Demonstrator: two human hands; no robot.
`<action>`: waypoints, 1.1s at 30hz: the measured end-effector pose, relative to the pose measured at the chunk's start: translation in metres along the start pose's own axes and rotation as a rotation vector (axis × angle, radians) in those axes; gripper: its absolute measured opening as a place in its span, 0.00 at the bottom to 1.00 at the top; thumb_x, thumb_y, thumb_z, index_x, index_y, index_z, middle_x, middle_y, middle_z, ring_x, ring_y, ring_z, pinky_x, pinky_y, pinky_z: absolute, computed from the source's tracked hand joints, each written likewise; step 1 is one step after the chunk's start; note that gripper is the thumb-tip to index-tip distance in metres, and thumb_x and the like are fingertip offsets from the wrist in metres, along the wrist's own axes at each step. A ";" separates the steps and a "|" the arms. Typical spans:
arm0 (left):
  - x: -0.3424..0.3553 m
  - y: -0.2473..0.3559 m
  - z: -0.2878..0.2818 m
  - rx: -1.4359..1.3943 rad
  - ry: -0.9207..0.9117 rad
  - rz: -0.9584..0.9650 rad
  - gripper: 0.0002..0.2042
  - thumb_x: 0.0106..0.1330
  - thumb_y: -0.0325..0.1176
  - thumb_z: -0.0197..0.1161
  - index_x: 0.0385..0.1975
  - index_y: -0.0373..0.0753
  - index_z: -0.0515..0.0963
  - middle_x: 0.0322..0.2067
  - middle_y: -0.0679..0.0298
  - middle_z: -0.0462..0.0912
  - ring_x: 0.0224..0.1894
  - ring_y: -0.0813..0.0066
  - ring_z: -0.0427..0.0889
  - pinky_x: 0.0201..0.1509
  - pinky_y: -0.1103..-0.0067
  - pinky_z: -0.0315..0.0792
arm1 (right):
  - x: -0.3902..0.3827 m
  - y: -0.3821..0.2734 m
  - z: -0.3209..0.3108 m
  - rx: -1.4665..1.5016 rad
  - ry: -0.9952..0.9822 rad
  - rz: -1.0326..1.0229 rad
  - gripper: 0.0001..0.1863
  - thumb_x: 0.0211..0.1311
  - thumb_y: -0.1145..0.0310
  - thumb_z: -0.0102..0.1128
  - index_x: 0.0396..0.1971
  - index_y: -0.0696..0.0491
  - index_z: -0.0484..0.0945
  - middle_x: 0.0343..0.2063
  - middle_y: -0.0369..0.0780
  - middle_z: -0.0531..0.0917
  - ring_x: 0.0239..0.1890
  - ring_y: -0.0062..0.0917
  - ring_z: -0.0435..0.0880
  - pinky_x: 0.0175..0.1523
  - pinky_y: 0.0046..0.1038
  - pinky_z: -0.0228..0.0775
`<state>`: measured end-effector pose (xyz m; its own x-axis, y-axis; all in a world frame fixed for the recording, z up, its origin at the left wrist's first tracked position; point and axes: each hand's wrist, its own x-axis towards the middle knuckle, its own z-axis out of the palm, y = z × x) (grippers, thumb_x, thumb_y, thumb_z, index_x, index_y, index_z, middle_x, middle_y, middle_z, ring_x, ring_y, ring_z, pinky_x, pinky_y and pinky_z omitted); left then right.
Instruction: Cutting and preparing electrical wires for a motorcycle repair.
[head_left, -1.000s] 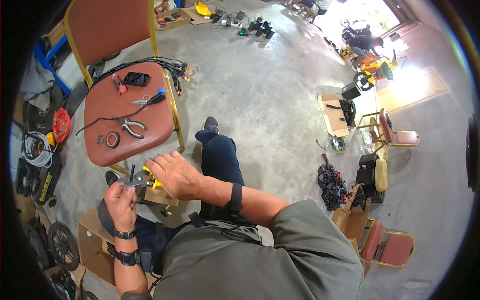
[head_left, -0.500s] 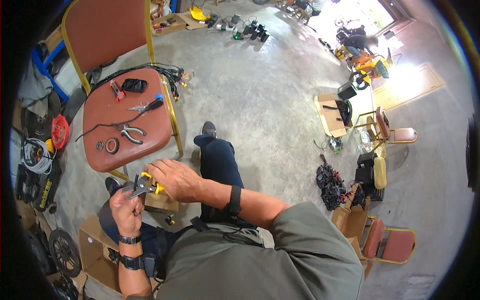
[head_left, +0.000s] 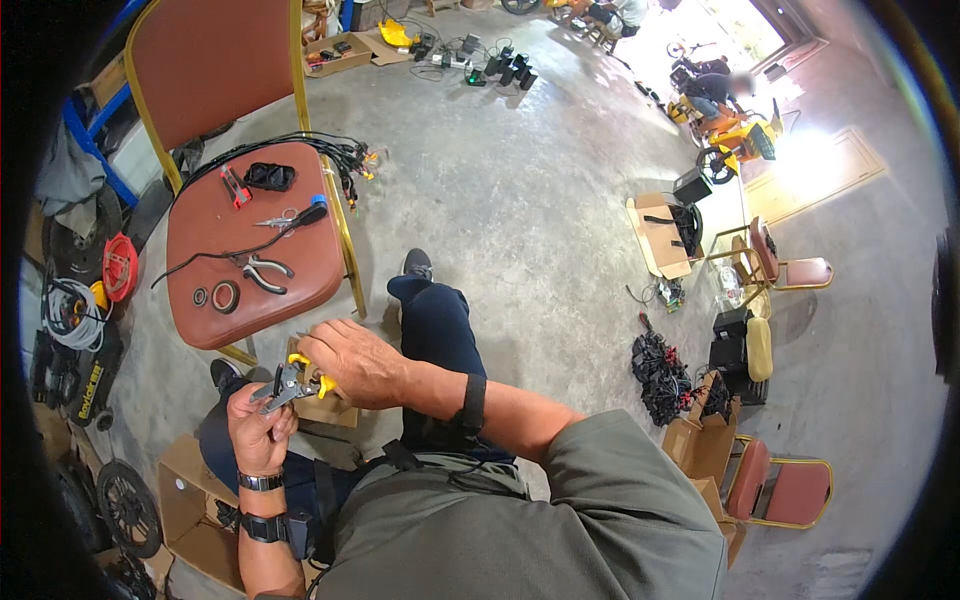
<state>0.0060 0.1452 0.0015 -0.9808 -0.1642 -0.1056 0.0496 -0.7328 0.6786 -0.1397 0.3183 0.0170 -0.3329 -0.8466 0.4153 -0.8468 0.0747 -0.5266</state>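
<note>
One yellow-handled tool [head_left: 288, 388]: from far off, I see it between my right hand [head_left: 352, 362] and my left hand [head_left: 258, 418], low and left in my view.
Right hand: curled around the yellow handles [head_left: 326, 386], so the tool is in its grip.
Left hand: thumb and fingers bent together, close by the grey metal tips [head_left: 271, 403]; I cannot tell what they pinch.
Dark strip [head_left: 277, 378]: a little bit right beside the metal, too small to tell more.
Red-brown chair [head_left: 195, 232]: past my hands, with grey pliers [head_left: 263, 281] and scissors [head_left: 277, 220] on its seat.
Small brown box [head_left: 328, 410]: down under the tool.
</note>
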 end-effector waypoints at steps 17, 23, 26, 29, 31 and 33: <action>0.014 -0.013 -0.003 0.756 0.418 0.227 0.05 0.66 0.30 0.60 0.31 0.36 0.77 0.19 0.73 0.73 0.17 0.89 0.64 0.20 0.89 0.57 | -0.007 -0.003 0.010 -0.058 -0.148 0.219 0.20 0.51 0.67 0.58 0.44 0.60 0.69 0.34 0.47 0.76 0.39 0.40 0.77 0.45 0.36 0.64; 0.012 -0.011 -0.003 0.577 0.247 0.246 0.03 0.64 0.28 0.61 0.31 0.36 0.75 0.17 0.73 0.69 0.15 0.89 0.60 0.18 0.88 0.54 | -0.008 0.005 0.012 -0.087 -0.079 0.138 0.24 0.51 0.68 0.60 0.48 0.59 0.68 0.36 0.44 0.75 0.40 0.37 0.76 0.44 0.33 0.65; 0.009 -0.008 0.004 0.473 0.246 0.210 0.04 0.62 0.26 0.62 0.33 0.35 0.74 0.16 0.72 0.68 0.15 0.87 0.60 0.18 0.87 0.54 | -0.008 0.006 0.015 -0.063 -0.038 0.113 0.25 0.50 0.69 0.59 0.50 0.59 0.68 0.39 0.44 0.75 0.43 0.37 0.76 0.47 0.35 0.67; 0.000 -0.004 0.000 0.380 0.200 0.160 0.06 0.60 0.23 0.60 0.36 0.35 0.72 0.18 0.70 0.69 0.15 0.85 0.61 0.18 0.86 0.55 | -0.006 0.006 0.019 -0.009 0.018 0.083 0.24 0.50 0.69 0.59 0.49 0.58 0.69 0.41 0.44 0.76 0.45 0.38 0.76 0.50 0.36 0.68; -0.005 -0.004 0.000 0.270 0.279 0.109 0.08 0.59 0.20 0.59 0.38 0.32 0.73 0.22 0.68 0.73 0.18 0.84 0.65 0.20 0.86 0.57 | -0.002 0.017 0.024 -0.035 -0.039 0.017 0.23 0.50 0.68 0.60 0.47 0.58 0.71 0.42 0.44 0.77 0.45 0.38 0.77 0.50 0.36 0.69; -0.003 -0.008 -0.007 0.122 0.276 0.046 0.11 0.58 0.19 0.58 0.41 0.35 0.73 0.26 0.67 0.73 0.22 0.81 0.69 0.23 0.83 0.62 | -0.006 0.023 0.030 -0.107 -0.024 -0.004 0.21 0.50 0.68 0.60 0.46 0.57 0.73 0.41 0.44 0.78 0.45 0.38 0.77 0.50 0.37 0.71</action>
<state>0.0095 0.1473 -0.0086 -0.8889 -0.3806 -0.2549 0.0532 -0.6385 0.7678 -0.1445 0.3099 -0.0197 -0.3207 -0.8592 0.3987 -0.8880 0.1263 -0.4421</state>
